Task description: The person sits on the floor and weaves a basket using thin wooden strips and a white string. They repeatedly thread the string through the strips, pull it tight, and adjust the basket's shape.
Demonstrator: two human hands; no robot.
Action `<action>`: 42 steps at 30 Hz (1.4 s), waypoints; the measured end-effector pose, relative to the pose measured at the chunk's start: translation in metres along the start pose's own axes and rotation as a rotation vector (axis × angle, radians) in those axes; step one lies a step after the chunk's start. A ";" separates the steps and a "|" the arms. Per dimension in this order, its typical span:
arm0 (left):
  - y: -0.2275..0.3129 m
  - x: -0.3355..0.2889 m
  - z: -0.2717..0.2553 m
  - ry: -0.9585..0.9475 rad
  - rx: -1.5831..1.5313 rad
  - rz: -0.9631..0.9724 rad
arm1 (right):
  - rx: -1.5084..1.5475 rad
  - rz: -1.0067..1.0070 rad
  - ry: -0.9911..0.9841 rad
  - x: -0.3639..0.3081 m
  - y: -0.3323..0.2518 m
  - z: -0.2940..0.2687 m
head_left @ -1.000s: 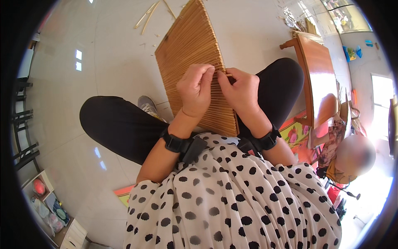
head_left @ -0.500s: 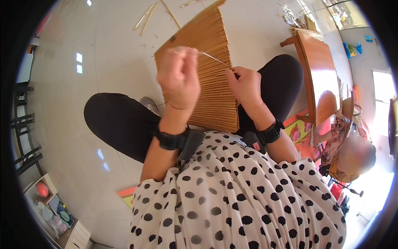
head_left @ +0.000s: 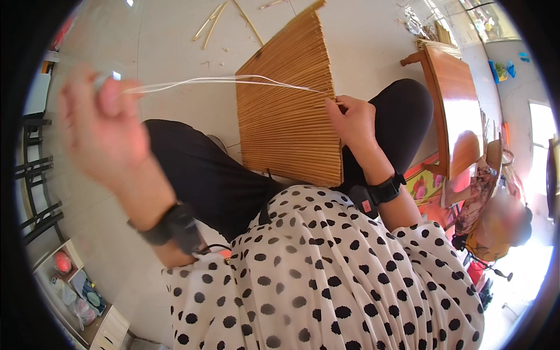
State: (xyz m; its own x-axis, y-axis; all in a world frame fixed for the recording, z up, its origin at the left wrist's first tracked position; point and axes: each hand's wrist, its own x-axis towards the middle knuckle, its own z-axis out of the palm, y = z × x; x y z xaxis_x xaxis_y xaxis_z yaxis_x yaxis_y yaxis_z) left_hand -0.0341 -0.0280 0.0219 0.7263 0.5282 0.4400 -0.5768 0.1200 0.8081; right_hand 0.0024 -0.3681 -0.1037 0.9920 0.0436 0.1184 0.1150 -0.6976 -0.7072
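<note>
A mat of thin brown straw-like sticks, bound side by side, stands tilted between my knees. My left hand, smeared by motion, is far out to the left, its fingers closed on a white thread. Doubled in part, the thread runs taut across the mat to its right edge. There my right hand pinches the edge of the mat beside the spot where the thread ends. What else lies between the right fingertips is hidden. A greyish band or ring shows on a left finger.
Loose sticks lie on the tiled floor beyond the mat. To the right stands a low wooden table, with a stick bundle behind it. Another person sits at the far right. Black chairs and a shelf unit line the left.
My left hand has swung from in front of the mat far out to the left, drawing a longer length of thread. The right hand keeps its hold on the mat's edge.
</note>
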 end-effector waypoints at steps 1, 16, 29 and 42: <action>0.010 0.002 -0.007 -0.052 0.040 0.038 | -0.010 -0.005 -0.019 0.000 -0.002 0.002; -0.035 -0.057 0.025 -0.055 0.343 -0.301 | -0.005 -0.043 -0.088 -0.003 -0.023 0.003; -0.105 -0.120 0.066 -0.795 0.796 -0.061 | -0.041 -0.105 -0.036 -0.008 -0.015 0.005; -0.100 -0.114 0.066 -0.721 0.740 -0.056 | -0.014 -0.131 -0.015 -0.007 -0.018 0.008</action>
State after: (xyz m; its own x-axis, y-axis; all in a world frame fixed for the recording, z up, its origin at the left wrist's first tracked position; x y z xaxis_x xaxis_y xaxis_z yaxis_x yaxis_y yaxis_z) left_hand -0.0342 -0.1558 -0.0832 0.9373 -0.1207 0.3270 -0.3377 -0.5469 0.7661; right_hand -0.0061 -0.3502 -0.0970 0.9693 0.1452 0.1985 0.2427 -0.6954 -0.6764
